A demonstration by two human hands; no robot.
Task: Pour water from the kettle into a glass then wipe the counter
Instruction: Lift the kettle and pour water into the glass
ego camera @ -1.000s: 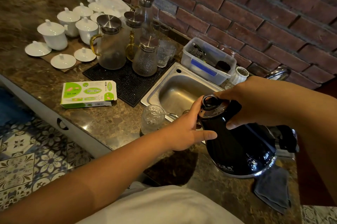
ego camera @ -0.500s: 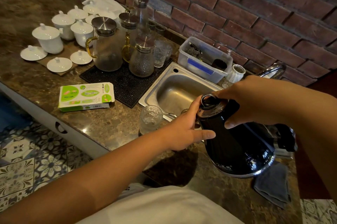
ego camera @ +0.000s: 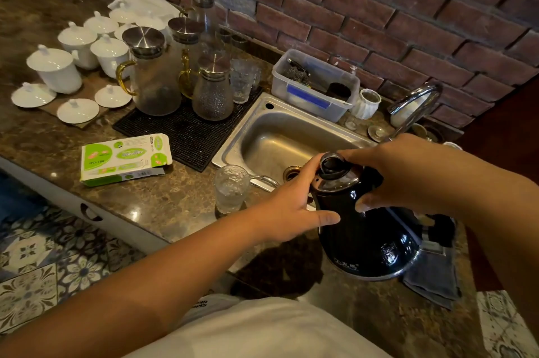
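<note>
A black kettle (ego camera: 370, 238) with a chrome lid stands on the brown stone counter (ego camera: 163, 200), right of the sink. My right hand (ego camera: 408, 174) is wrapped over its top, around the handle. My left hand (ego camera: 294, 209) presses flat against the kettle's left side near the spout, thumb along the body and fingers up by the lid. A textured clear glass (ego camera: 232, 188) stands upright on the counter just left of my left hand, at the sink's front corner. A grey cloth (ego camera: 434, 279) lies folded under and right of the kettle.
The steel sink (ego camera: 280, 139) lies behind the kettle, with a curved tap (ego camera: 414, 101) at its right. Glass jugs (ego camera: 154, 75) stand on a black mat. White lidded cups (ego camera: 58, 69) sit far left. A green box (ego camera: 125, 158) lies near the counter edge.
Both hands stay on the kettle in almost the same hold. The camera view has shifted slightly; the glass and the kettle have not visibly moved.
</note>
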